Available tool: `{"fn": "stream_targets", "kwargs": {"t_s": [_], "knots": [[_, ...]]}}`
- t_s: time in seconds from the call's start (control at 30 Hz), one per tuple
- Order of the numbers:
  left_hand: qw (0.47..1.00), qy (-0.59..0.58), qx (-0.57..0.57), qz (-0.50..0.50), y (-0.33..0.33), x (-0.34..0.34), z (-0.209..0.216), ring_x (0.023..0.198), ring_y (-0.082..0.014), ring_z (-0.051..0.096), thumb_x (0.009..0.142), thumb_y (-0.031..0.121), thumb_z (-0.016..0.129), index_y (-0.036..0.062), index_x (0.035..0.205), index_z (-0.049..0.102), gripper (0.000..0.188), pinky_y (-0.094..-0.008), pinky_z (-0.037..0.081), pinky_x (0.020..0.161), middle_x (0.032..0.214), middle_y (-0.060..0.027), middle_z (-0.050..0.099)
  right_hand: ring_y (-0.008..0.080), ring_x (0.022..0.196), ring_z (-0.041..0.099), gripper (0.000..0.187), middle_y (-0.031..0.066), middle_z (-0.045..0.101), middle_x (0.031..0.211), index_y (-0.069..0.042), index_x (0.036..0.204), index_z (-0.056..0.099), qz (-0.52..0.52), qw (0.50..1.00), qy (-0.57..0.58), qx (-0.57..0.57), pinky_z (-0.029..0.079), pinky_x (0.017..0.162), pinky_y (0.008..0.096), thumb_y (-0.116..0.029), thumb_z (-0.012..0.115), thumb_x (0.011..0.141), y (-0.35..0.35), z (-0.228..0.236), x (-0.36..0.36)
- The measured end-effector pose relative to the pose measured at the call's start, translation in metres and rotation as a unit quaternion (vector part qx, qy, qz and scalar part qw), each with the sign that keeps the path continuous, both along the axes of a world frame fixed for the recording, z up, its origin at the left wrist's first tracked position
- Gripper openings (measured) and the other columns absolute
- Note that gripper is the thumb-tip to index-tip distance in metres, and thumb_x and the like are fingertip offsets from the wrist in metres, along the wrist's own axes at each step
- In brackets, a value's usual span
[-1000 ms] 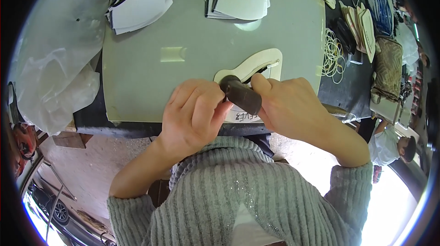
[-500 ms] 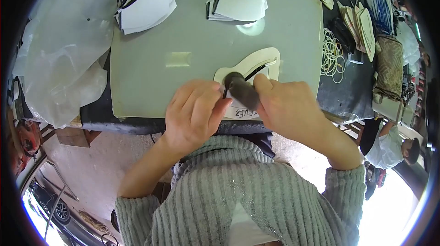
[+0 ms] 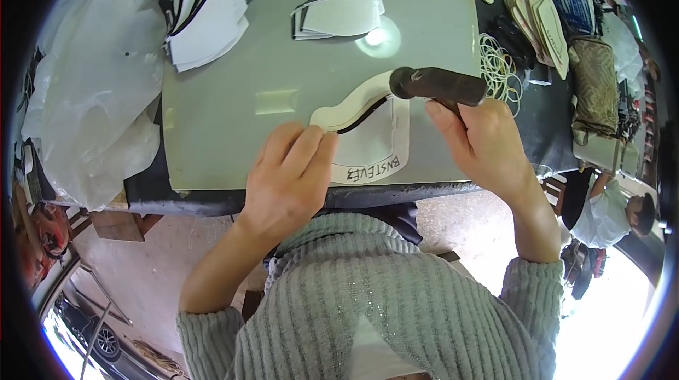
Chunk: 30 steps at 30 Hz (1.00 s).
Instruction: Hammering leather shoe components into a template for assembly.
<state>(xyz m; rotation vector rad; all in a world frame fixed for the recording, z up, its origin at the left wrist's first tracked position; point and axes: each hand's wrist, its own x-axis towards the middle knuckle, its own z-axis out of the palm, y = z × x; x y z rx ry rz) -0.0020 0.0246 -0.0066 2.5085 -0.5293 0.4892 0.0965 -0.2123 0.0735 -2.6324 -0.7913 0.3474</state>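
Note:
On the grey board lies a cream, curved frame-shaped template with dark lettering and an opening in its middle. A thin black strip runs along the inner side of its curved upper band. My left hand is closed at the template's left end, fingertips pressed together on its edge; what lies under them is hidden. My right hand is wrapped round the handle of a hammer. The dark cylindrical hammer head is over the template's upper right corner; whether it touches cannot be told.
Two fanned stacks of white, black-edged pieces sit at the back. Clear plastic sheeting covers the left. To the right are tangled white cord, more cream templates and a patterned roll. Another person is at far right.
My right hand has moved the hammer right and away from my left fingers, uncovering the template's middle. The left hand has shifted slightly left. The whole view has also shifted a little.

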Motion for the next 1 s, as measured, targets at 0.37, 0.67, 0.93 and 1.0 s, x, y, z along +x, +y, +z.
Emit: {"fn": "stream_targets", "kwargs": {"t_s": [0.37,0.67,0.93,1.0], "knots": [[0.999,0.020,-0.035,-0.009,-0.001,0.002,0.002,0.093,-0.0317,0.059,0.079,-0.003,0.067,-0.0010,0.103,0.067,0.024,-0.0399,0.051,0.078,0.101,-0.0113,0.060,0.0346,0.054,0.064,0.033,0.0138,0.060,0.058,-0.001,0.084,0.051,0.044,0.996,-0.033,-0.072,0.051,0.049,0.0429,-0.030,0.060,0.097,0.002,-0.022,-0.012],[0.999,0.021,-0.020,-0.014,0.001,0.003,0.011,0.090,-0.0316,0.060,0.079,-0.003,0.068,-0.0005,0.102,0.068,0.023,-0.0401,0.050,0.078,0.099,-0.0112,0.062,0.0358,0.057,0.064,0.029,0.0149,0.063,0.064,0.000,0.088,0.055,0.048,0.998,-0.049,0.001,0.050,0.049,0.0422,-0.028,0.059,0.097,-0.003,-0.020,-0.002],[0.999,-0.024,-0.010,-0.044,-0.016,0.004,0.001,0.098,-0.0296,0.063,0.079,0.003,0.069,-0.0013,0.104,0.069,0.025,-0.0404,0.050,0.083,0.110,-0.0114,0.065,0.0340,0.053,0.063,0.030,0.0148,0.061,0.059,0.000,0.088,0.055,0.009,0.999,-0.033,0.006,0.049,0.047,0.0422,-0.028,0.057,0.098,-0.009,-0.013,-0.001],[0.999,-0.020,-0.006,-0.049,-0.014,0.003,0.000,0.098,-0.0296,0.063,0.080,0.004,0.069,-0.0013,0.104,0.069,0.025,-0.0405,0.050,0.083,0.110,-0.0115,0.065,0.0335,0.053,0.064,0.030,0.0149,0.061,0.058,-0.001,0.087,0.055,0.082,0.993,-0.021,-0.085,0.050,0.049,0.0428,-0.029,0.058,0.097,-0.007,-0.006,0.003]]}}
